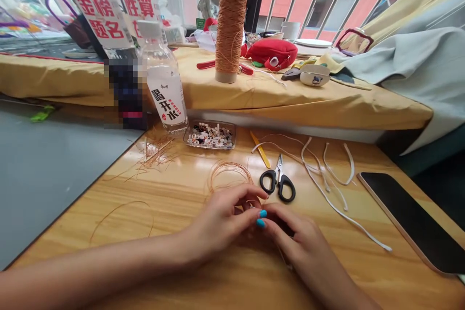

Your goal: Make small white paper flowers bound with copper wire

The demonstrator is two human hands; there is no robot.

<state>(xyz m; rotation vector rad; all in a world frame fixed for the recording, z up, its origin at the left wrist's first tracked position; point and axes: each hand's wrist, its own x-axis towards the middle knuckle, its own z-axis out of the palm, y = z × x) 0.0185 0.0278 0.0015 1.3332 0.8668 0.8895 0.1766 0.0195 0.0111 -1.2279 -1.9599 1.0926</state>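
Over the wooden table, my left hand (227,215) and my right hand (296,230) meet with blue-nailed thumbs side by side. Both are closed in a pinch around a thin brown thread (281,254), whose loose end trails below the right fingers. Whatever small piece sits between the fingertips is mostly hidden. Just behind the left hand lies a loose coil of copper-brown thread (229,167). Small black-handled scissors (279,179) rest slightly open beyond the fingertips. A clear plastic tray (209,145) of small white, black and grey pieces sits farther back.
White cords (337,208) and a yellow stick (260,150) lie behind and right of the scissors. A phone (414,218) is at the right. Thread scraps (154,152) lie near a water bottle (165,87). On the cloth-covered ledge stands a thread spool (231,24), with a red pouch (272,52) nearby.
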